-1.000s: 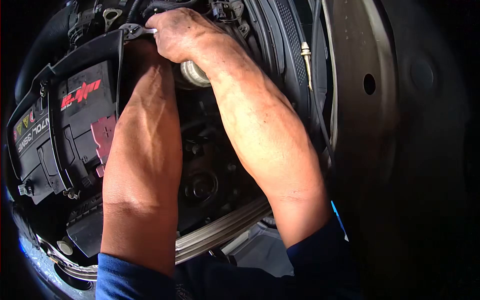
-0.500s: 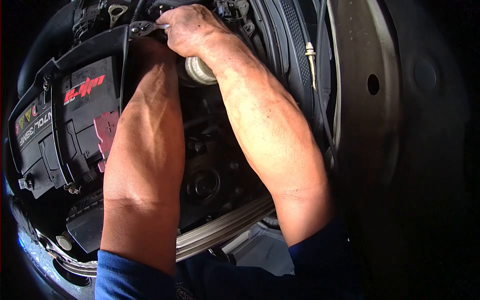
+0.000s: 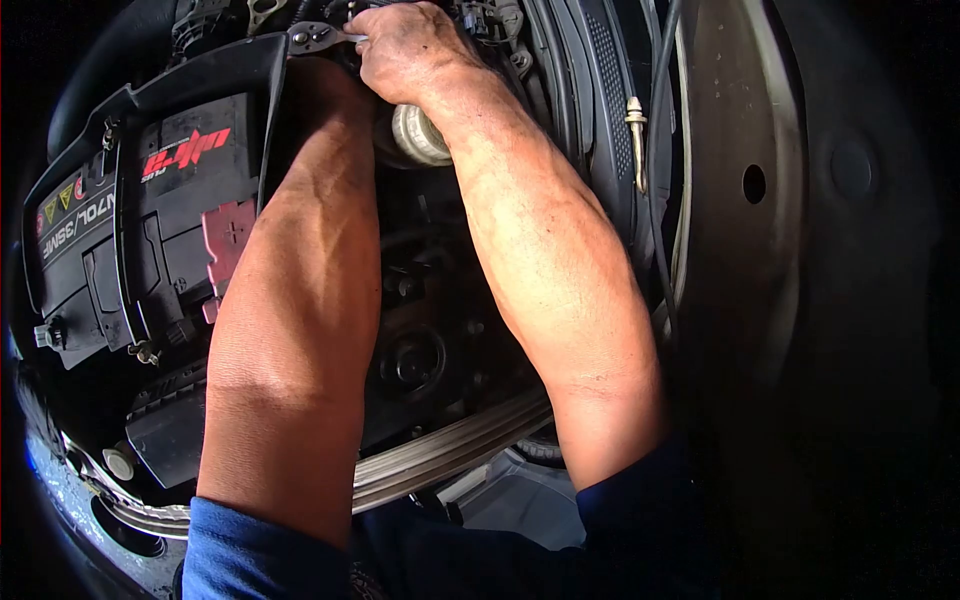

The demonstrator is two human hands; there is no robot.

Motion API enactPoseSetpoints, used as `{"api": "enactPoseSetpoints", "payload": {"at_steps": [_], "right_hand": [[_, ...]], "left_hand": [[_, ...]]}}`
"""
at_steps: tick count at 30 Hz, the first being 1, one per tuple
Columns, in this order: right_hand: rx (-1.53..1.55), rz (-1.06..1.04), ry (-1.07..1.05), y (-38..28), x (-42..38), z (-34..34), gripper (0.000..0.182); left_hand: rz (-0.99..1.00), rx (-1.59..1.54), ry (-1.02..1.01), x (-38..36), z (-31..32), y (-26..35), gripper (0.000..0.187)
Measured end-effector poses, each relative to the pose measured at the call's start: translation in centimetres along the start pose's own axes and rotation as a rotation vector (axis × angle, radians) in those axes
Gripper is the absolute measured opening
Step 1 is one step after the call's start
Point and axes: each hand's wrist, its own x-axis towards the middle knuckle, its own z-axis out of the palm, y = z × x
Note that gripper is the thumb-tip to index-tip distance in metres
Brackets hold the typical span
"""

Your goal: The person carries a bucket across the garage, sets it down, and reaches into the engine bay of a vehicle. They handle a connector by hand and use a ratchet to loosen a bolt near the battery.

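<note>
My right hand (image 3: 412,52) is closed around the handle of a ratchet wrench (image 3: 312,38) at the top of the engine bay. The wrench's round metal head sticks out to the left of my fingers. Below it, my left hand (image 3: 328,88) reaches down into deep shadow beside the battery's black surround. Its fingers are hidden, so what they touch does not show. A cream ribbed cap or reservoir (image 3: 420,135) lies just under my right wrist, between the two forearms.
To the left sits a black car battery (image 3: 195,150) with a red terminal cover (image 3: 228,240) and a hold-down bar (image 3: 125,250). A pale metal rail (image 3: 450,452) crosses the front. A white-tipped rod (image 3: 636,140) and the fender edge (image 3: 740,180) flank the right arm.
The view has shifted, so the engine bay appears a little further right and higher. My right hand keeps the same grip on the ratchet wrench, and my left hand stays down in the shadow.
</note>
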Motion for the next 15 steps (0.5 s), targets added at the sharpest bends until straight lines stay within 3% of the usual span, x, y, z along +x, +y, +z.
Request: {"api": "enactPoseSetpoints", "payload": {"at_steps": [15], "right_hand": [[0.002,-0.036,0.019,0.7,0.2,0.7,0.022]], "left_hand": [[-0.102,-0.037,-0.052,-1.2,0.2,0.2,0.061]]}}
